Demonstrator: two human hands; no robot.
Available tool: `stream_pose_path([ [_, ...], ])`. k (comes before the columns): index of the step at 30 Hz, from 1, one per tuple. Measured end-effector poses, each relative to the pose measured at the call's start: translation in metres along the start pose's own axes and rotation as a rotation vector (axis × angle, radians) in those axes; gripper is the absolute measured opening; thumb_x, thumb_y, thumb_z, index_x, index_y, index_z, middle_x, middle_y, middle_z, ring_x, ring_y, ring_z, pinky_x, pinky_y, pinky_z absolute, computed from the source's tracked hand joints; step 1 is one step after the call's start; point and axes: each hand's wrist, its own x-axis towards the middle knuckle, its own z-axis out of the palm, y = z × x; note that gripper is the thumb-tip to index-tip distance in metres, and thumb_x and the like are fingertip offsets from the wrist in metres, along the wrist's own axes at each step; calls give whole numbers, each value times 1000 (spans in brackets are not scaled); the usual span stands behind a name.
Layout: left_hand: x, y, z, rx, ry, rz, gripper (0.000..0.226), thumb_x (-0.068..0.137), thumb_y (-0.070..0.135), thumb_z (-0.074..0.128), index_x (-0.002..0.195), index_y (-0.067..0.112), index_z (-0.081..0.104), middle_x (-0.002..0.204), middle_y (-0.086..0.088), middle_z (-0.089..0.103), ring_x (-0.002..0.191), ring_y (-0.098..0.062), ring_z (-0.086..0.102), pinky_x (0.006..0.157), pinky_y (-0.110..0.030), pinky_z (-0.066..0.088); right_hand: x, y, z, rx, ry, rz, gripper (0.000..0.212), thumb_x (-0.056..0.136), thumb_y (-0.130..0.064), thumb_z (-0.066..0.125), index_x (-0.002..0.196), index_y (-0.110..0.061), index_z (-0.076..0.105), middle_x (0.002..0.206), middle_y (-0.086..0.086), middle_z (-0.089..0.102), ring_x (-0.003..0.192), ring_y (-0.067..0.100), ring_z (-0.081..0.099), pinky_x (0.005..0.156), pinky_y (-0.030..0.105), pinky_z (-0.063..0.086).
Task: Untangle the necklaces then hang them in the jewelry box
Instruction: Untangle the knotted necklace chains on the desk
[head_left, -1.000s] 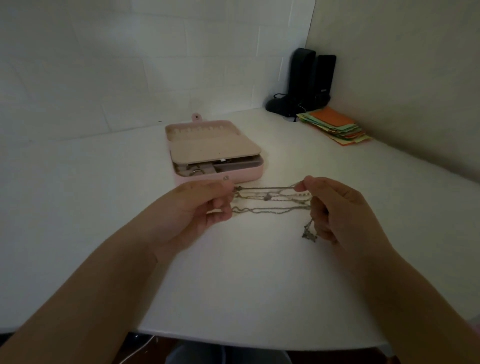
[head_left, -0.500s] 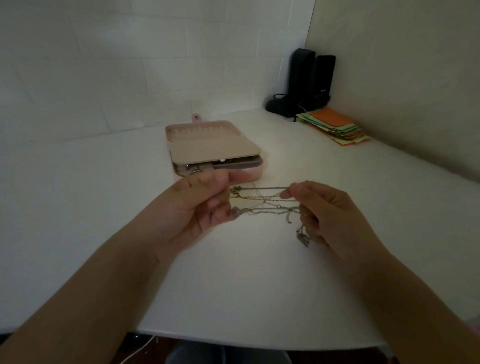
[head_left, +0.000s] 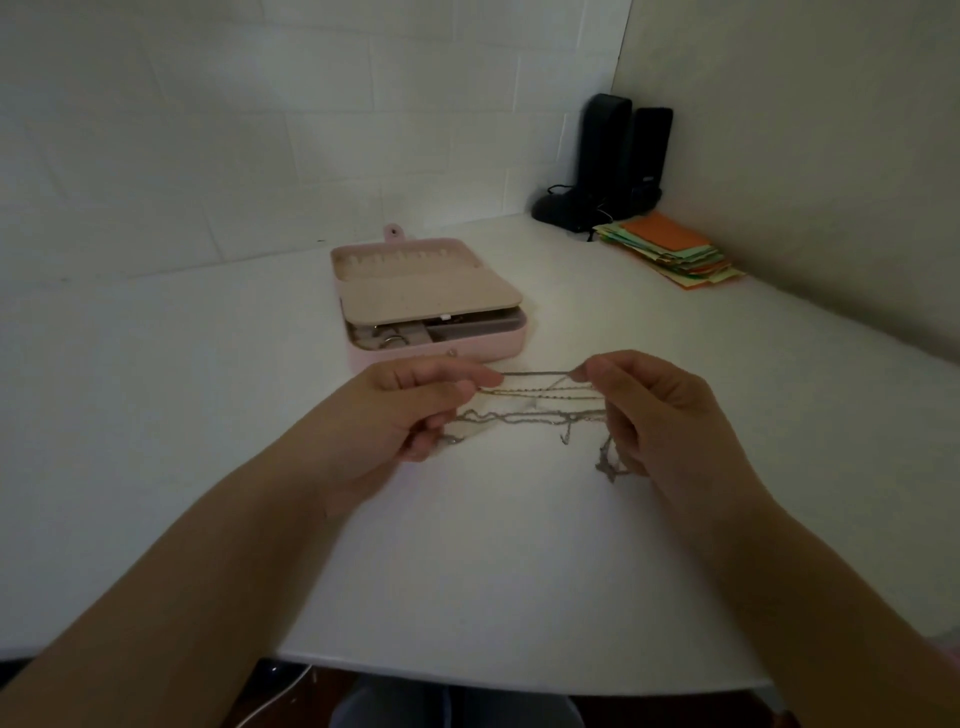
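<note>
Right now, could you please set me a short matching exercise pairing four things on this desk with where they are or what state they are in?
Things:
1. necklaces
2. jewelry box
3. stack of coloured paper
4. black speakers

Places or states:
A. standing in the far corner
B. lying by the right wall, in front of the speakers
C. stretched between the left hand and right hand
D. open beyond the hands

Pairs: 1-C, 2-D, 3-B, 4-A

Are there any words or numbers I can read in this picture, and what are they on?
No text can be read.
Right black speaker: a small pale mark, too blurred to read.
Stack of coloured paper: no writing shows.
Pink jewelry box: no label shows.
</note>
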Motion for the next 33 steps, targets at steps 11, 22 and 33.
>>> stream_pose_path([
  [11, 0, -2, 3, 128, -33, 9, 12, 73, 9, 70, 72, 20, 68, 49, 8, 53, 43, -5, 36, 39, -11, 26, 3, 4, -3, 34, 79, -15, 23, 91, -23, 52, 77, -16, 68, 39, -7, 34, 34, 5, 26, 36, 15, 24],
  [22, 5, -3, 4, 1, 256, 25, 30, 93, 7, 45, 71, 11, 66, 53, 5, 66, 45, 0, 51, 45, -9, 40, 3, 3, -4, 77, 104, -12, 25, 91, -22, 52, 73, -20, 68, 39, -8, 35, 34, 5, 26, 36, 15, 23],
  [33, 1, 11, 1, -456, 79, -64, 24, 73, 24, 51, 51, 14, 51, 46, 0, 41, 45, -13, 52, 54, -28, 57, 1, 1, 0, -17, 3, 46, 21, 90, -24, 53, 80, -13, 68, 40, -6, 35, 34, 5, 27, 35, 15, 26],
])
